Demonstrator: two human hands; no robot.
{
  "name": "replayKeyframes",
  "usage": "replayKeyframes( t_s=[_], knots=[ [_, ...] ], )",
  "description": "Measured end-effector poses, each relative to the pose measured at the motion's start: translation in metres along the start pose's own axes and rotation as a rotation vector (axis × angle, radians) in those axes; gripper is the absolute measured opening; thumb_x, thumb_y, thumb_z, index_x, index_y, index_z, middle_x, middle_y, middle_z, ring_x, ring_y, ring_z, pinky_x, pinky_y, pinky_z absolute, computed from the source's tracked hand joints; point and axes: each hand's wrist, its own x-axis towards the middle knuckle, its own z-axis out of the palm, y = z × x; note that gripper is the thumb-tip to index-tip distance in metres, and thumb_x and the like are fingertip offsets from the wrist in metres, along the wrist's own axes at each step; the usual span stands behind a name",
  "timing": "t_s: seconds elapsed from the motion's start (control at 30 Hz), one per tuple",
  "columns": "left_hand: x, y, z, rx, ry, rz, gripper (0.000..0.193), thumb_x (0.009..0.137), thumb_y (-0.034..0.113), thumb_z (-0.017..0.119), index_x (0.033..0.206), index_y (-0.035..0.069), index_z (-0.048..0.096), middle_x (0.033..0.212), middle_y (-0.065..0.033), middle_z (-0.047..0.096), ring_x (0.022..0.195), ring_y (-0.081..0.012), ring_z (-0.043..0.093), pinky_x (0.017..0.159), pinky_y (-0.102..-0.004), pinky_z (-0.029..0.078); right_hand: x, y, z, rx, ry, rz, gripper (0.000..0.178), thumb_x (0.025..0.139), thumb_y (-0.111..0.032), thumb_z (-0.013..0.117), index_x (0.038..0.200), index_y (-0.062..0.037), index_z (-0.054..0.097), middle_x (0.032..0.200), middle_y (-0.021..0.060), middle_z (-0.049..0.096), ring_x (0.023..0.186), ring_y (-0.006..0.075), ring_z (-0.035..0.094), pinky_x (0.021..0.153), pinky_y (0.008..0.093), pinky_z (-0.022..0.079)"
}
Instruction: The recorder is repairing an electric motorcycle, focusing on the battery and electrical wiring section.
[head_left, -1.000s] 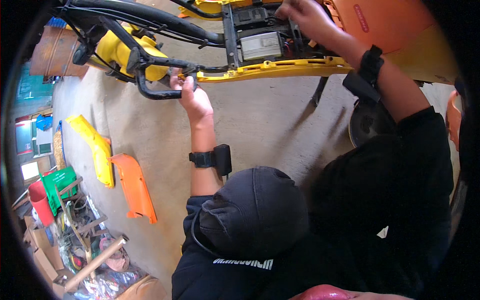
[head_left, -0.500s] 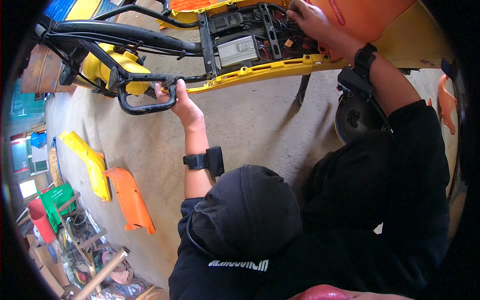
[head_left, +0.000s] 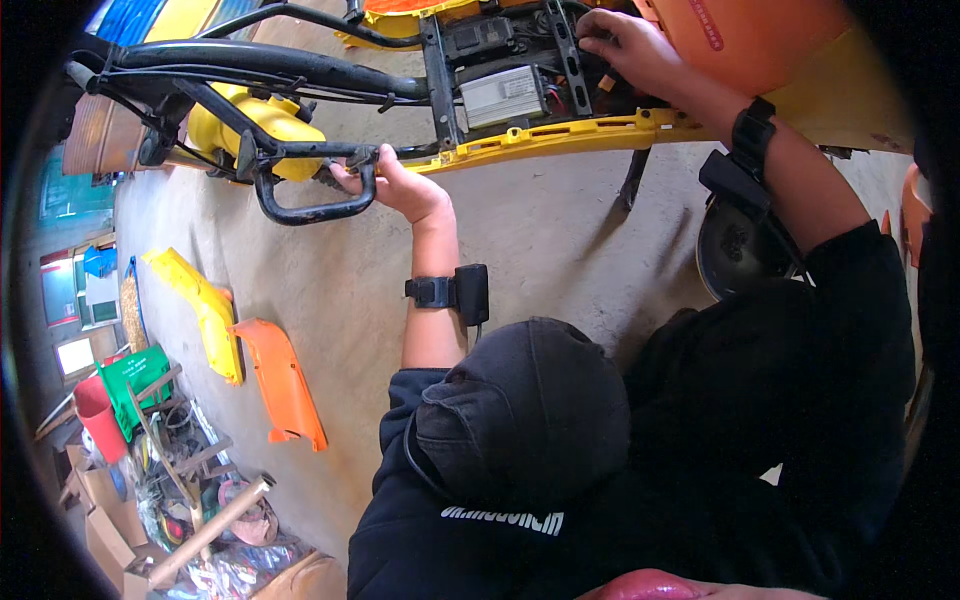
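Observation:
A three-wheeler or scooter-like frame with yellow side trim point(head_left: 560, 132) lies across the top of the view. My left hand point(head_left: 405, 188) is closed round the end of a black metal loop point(head_left: 318, 214) that sticks out from the frame; thumb on top, other fingers partly hidden behind it. My right hand point(head_left: 640, 55) is over the open compartment, beside a black crossbar point(head_left: 568, 60). Its fingers are loosely bent, with thumb and forefinger apart, and nothing shows between them. In the compartment sit a silver finned box point(head_left: 502, 97), a black box point(head_left: 477, 38) and dark wiring.
An orange panel point(head_left: 725, 40) covers the frame at the right. A dark round bowl point(head_left: 740, 245) with small dark bits stands below my right forearm. Yellow point(head_left: 205, 315) and orange point(head_left: 280, 385) body panels lie on the concrete floor. Scrap, cardboard and a red bucket point(head_left: 100, 415) are heaped at lower left.
The whole view has shifted, so everything sits farther right. My left hand stays on the loop. The thumb and fingers of my right hand have come apart above the wiring.

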Motion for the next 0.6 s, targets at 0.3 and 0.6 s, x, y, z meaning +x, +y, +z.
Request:
replayKeyframes(
  t_s=[0.3,0.6],
  knots=[
    [-0.001,-0.012,-0.016,0.056,-0.147,0.041,0.088,0.081,0.005,0.060,0.150,-0.001,0.007,0.152,-0.0213,0.016,0.141,-0.0319,0.024,0.118,-0.0441,0.016,-0.002,-0.064,0.028,0.025,-0.302,-0.241,0.014,0.097,-0.012,0.057,0.109,-0.0036,0.059,0.098,0.0141,0.064,0.088,0.0256,0.065,0.081,0.0334,0.055],
    [-0.011,-0.018,-0.026,0.085,-0.186,0.102,0.094,0.079,0.000,0.056,0.150,0.000,-0.005,0.155,-0.0253,0.005,0.146,-0.0353,0.010,0.120,-0.0465,0.006,0.007,-0.040,0.026,0.023,-0.276,-0.025,0.018,0.096,-0.010,0.059,0.112,-0.0024,0.059,0.104,0.0123,0.066,0.095,0.0237,0.065,0.088,0.0335,0.051]
  ],
)
